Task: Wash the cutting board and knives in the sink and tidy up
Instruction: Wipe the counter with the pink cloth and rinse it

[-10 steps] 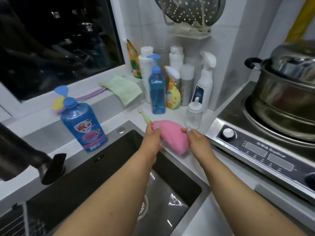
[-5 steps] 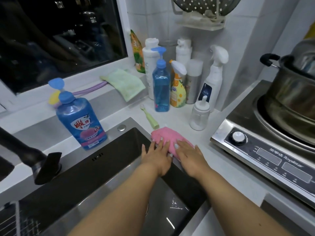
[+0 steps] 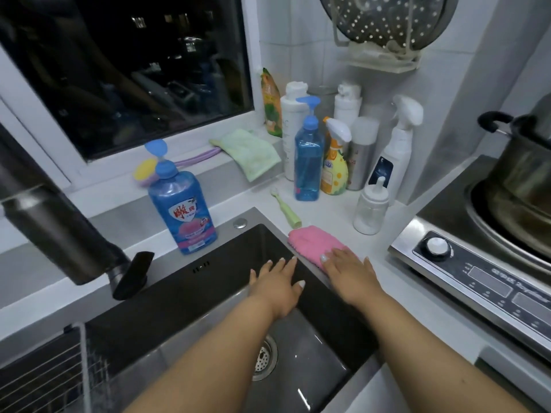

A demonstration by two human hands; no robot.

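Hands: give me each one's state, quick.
Left hand: open, empty, above the dark steel sink.
Right hand: open, flat on the pink cloth.

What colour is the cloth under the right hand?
Pink cloth, seen best from the head view.

A dark sink [image 3: 226, 281] of brushed, matt metal is seen. A fluffy pink cloth [image 3: 313, 242] is laid beside a glossy blue plastic bottle [image 3: 183, 210]. A shiny steel pot [image 3: 524, 174] is shown.
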